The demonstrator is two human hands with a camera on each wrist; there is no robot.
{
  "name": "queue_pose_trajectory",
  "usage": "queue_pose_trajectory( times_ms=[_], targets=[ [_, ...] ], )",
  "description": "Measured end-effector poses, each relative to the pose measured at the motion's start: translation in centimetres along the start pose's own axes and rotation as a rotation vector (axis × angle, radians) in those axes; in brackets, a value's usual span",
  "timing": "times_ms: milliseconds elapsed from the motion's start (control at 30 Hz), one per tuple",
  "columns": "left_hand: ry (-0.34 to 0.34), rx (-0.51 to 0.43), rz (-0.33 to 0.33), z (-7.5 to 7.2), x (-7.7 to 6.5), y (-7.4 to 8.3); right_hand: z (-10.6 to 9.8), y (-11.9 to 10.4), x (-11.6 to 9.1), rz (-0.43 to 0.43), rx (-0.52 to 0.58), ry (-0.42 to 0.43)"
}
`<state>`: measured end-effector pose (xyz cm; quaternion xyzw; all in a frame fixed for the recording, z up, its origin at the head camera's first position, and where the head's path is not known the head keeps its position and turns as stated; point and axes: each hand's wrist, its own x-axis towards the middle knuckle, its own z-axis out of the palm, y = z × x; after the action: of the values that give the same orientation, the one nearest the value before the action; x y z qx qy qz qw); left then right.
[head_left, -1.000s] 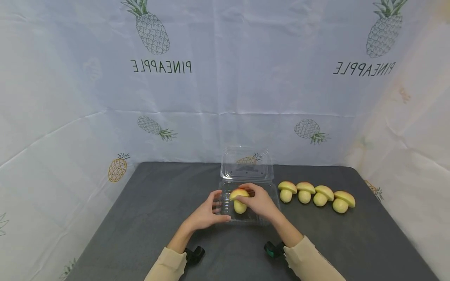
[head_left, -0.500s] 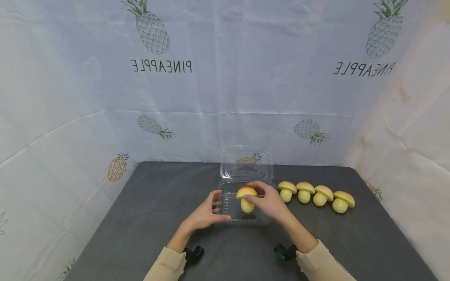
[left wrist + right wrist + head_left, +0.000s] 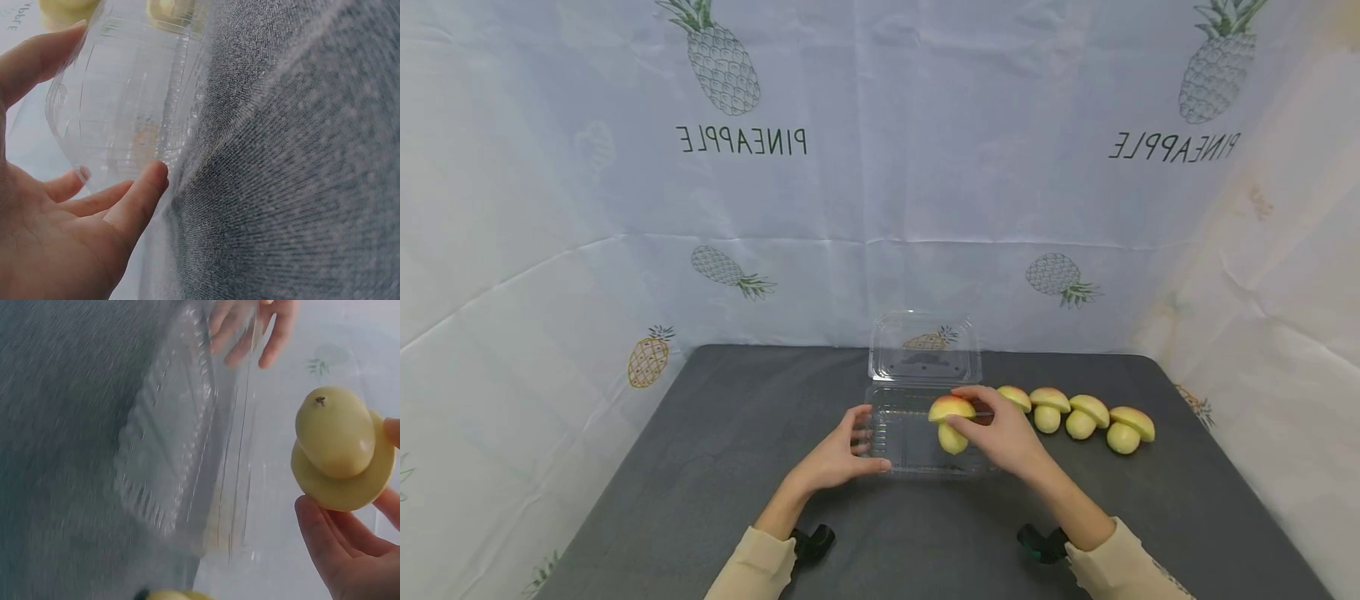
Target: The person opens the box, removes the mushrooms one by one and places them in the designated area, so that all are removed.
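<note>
My right hand [image 3: 1003, 427] pinches a yellow mushroom [image 3: 953, 408] with a reddish cap between thumb and fingers, over the right part of a clear plastic clamshell box [image 3: 906, 471]. In the right wrist view the mushroom [image 3: 334, 431] shows its rounded stem end with a small dark scar, and the fingertips sit at its cap. My left hand [image 3: 838, 454] is at the box's left end, thumb along the front corner, fingers at the side. In the left wrist view its fingers [image 3: 134, 203] reach out fairly straight against the clear wall [image 3: 112, 106]. The box lid [image 3: 925, 350] stands up behind.
Several similar mushrooms [image 3: 1086, 417] stand in a row to the right of the box; my right hand partly covers the nearest one [image 3: 1015, 397]. All rest on a dark grey table [image 3: 737, 433]. A white pineapple-print curtain [image 3: 865, 200] hangs behind and at the sides.
My right hand has moved rightward with the mushroom, from the left part of the box to its right part. My left hand and the box have stayed in place.
</note>
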<state>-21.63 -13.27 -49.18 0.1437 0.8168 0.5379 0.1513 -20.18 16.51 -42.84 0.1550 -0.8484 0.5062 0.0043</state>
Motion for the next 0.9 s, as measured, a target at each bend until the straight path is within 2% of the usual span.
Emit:
queue_pose_trajectory(
  times_ms=[267, 567, 900],
  targets=[
    [-0.011, 0.002, 0.002, -0.1, 0.0, -0.1, -1.7, 0.7, -0.5, -0.083, -0.068, 0.042],
    [-0.012, -0.007, 0.002, -0.2, 0.0, 0.1, -3.4, 1.1, -1.5, -0.070, -0.111, 0.070],
    [-0.014, -0.009, -0.001, -0.2, 0.0, 0.1, -5.0, 2.6, -2.2, -0.062, -0.168, 0.096]
  ],
)
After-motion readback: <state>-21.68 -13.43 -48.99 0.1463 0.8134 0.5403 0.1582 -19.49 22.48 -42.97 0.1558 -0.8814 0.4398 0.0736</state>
